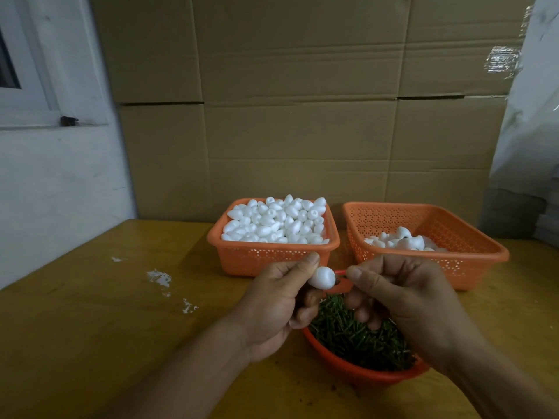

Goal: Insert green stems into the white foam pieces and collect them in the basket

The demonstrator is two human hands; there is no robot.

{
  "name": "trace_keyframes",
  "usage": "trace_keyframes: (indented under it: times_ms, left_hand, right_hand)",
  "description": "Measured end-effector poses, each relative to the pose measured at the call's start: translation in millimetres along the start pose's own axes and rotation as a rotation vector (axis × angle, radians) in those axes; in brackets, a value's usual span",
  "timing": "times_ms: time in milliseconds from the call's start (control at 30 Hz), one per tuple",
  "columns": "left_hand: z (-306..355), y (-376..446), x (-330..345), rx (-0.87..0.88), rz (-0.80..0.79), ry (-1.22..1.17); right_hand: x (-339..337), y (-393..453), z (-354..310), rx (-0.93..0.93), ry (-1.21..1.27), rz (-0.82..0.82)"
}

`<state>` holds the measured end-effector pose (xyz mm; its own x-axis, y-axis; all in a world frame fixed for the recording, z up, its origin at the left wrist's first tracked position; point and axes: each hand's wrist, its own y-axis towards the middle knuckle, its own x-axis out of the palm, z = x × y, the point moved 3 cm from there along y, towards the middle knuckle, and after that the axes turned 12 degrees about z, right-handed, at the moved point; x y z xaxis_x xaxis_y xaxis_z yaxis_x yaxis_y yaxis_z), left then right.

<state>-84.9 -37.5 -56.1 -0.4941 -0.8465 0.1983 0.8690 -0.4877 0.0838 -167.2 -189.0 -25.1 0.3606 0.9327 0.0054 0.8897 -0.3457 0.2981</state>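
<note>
My left hand pinches a white egg-shaped foam piece between thumb and fingers above the near bowl. My right hand sits just to its right, thumb and forefinger pinched together close to the foam's end; any stem between them is too small to see. Below both hands a round orange bowl holds a heap of short green stems. An orange basket at the back is heaped with plain foam pieces. A second orange basket to its right holds several foam pieces.
Everything rests on a yellow wooden table with white foam crumbs at the left. Large cardboard boxes form a wall right behind the baskets. A white wall with a window frame lies to the left.
</note>
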Motion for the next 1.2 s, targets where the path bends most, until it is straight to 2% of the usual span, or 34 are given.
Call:
trace_keyframes:
  times_ms: [300, 633, 833, 933, 1200]
  left_hand:
    - [0, -1, 1, 0.016, -0.015, 0.008]
    - [1, -3, 2, 0.027, -0.004, 0.014]
    - [1, -2, 1, 0.039, 0.034, 0.0]
    - [2, 0, -1, 0.056, 0.086, -0.013]
    - [5, 0, -2, 0.163, 0.122, -0.019]
  right_hand:
    - [6, -3, 3, -0.108, -0.075, 0.085]
    - [9, -8, 8, -0.332, -0.183, 0.169]
    - [14, -14, 6, -0.51, -0.414, 0.186]
    - [16, -14, 9, -0.488, -0.494, 0.153]
    - [13, -10, 18, -0.368, -0.458, 0.156]
